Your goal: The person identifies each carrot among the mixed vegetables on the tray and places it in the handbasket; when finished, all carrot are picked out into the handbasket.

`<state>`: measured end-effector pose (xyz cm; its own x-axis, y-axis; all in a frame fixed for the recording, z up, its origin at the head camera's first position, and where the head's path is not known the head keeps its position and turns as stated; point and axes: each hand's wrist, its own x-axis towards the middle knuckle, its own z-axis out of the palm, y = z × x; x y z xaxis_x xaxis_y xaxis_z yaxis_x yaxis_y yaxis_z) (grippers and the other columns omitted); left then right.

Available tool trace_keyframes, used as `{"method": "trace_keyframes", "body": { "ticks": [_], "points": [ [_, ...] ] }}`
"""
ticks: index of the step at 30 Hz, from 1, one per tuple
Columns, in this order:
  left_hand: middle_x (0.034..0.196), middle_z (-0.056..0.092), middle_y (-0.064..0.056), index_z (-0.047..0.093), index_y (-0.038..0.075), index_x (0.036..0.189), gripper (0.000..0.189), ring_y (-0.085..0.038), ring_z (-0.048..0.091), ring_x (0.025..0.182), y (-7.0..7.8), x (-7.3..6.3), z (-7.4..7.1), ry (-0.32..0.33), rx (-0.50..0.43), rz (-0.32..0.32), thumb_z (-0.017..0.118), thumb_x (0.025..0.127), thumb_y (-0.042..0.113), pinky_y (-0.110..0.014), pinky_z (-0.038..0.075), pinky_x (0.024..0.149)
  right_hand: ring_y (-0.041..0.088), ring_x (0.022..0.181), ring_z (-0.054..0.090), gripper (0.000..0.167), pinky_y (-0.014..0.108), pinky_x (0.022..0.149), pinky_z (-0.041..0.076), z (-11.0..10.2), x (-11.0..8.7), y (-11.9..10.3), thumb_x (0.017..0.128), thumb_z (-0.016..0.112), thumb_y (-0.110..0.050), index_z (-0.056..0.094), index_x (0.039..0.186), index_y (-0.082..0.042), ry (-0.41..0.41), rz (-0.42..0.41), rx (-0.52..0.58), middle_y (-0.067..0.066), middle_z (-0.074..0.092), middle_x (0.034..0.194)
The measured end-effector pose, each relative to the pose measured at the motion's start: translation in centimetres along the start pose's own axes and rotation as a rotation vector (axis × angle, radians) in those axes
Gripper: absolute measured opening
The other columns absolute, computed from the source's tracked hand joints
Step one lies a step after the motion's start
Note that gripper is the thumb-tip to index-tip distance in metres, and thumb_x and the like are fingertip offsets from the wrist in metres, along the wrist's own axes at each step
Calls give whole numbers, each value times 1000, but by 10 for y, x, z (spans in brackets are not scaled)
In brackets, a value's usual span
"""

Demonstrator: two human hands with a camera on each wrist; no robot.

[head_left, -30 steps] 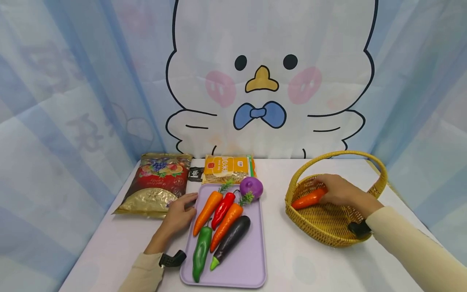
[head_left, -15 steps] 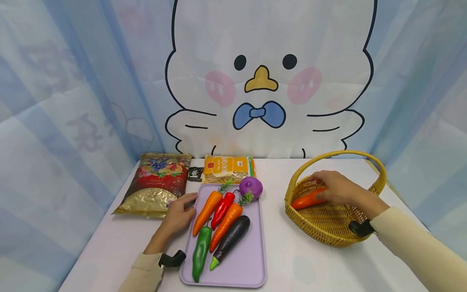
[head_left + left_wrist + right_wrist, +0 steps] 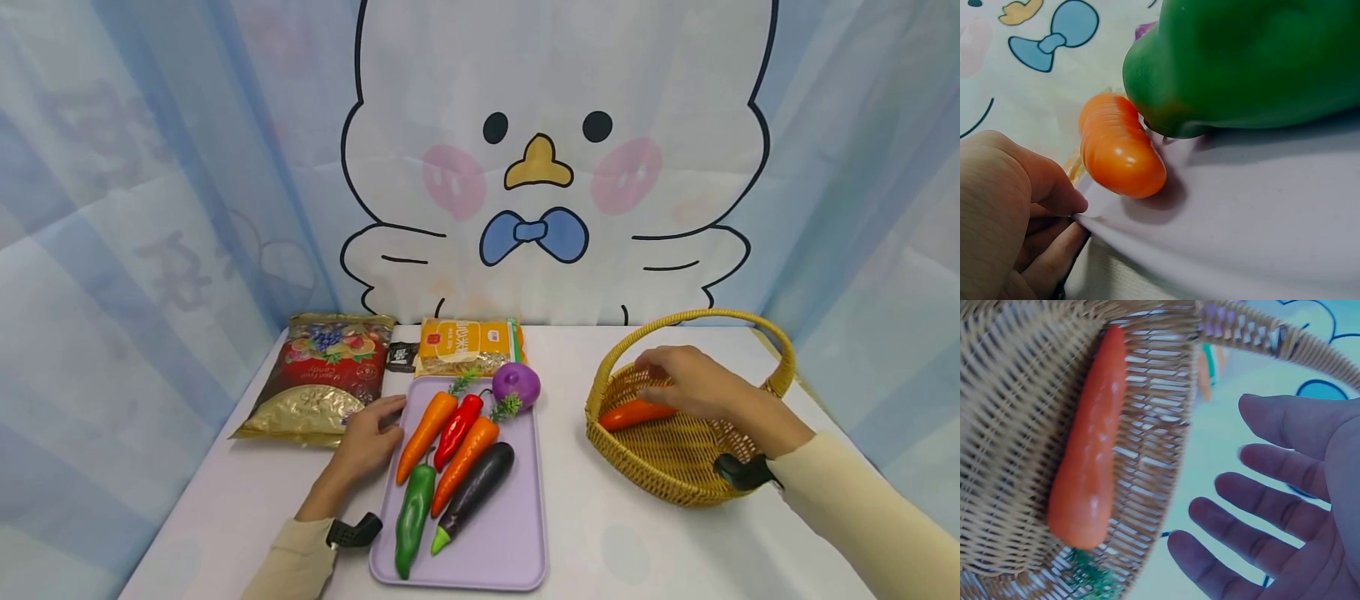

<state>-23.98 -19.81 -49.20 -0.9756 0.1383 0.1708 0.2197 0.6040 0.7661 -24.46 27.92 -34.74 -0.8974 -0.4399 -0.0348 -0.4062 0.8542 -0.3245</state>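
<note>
My left hand (image 3: 370, 439) pinches the left rim of the lilac tray (image 3: 1235, 250), thumb above and fingers underneath. On the tray lie two orange carrots (image 3: 427, 437) (image 3: 467, 467), a red chili pepper (image 3: 458, 432), a green pepper (image 3: 415, 521) and an eggplant (image 3: 474, 496). A purple onion (image 3: 516, 386) sits at its far right corner. Over the wicker basket (image 3: 660, 483) my right hand (image 3: 693, 383) is held with fingers spread and nothing between them. Another carrot (image 3: 1088, 456) with a green leafy top rests inside the basket, along its wall, apart from the fingers.
A large red and gold candy bag (image 3: 322, 379) lies left of the tray. Behind the tray are a yellow grain packet (image 3: 468, 346) and a small black packet (image 3: 402, 357). The basket's tall handle (image 3: 697, 314) arches over it. A printed curtain (image 3: 540, 275) closes off the back.
My right hand has let go of the carrot in the basket and lifted slightly up and to the right, its fingers opening. My left hand stays at the tray.
</note>
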Motion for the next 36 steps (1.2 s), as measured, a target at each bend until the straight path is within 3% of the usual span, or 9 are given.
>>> {"method": "trace_keyframes", "body": {
  "ticks": [20, 36],
  "points": [
    [141, 61, -16, 64, -3, 134, 50, -35, 53, 135, -1, 0, 0, -2, 11, 1, 61, 84, 1, -51, 40, 113, 25, 104, 64, 31, 52, 92, 54, -12, -17, -30, 92, 73, -26, 70, 117, -7, 83, -42, 65, 1, 70, 109],
    [141, 61, -17, 64, -3, 134, 50, -36, 53, 135, 1, 0, 0, -1, 8, 0, 60, 84, 1, -51, 40, 114, 20, 98, 64, 20, 42, 84, 56, -13, -20, -53, 92, 74, -25, 72, 109, -15, 183, -95, 147, -5, 70, 102]
  ]
}}
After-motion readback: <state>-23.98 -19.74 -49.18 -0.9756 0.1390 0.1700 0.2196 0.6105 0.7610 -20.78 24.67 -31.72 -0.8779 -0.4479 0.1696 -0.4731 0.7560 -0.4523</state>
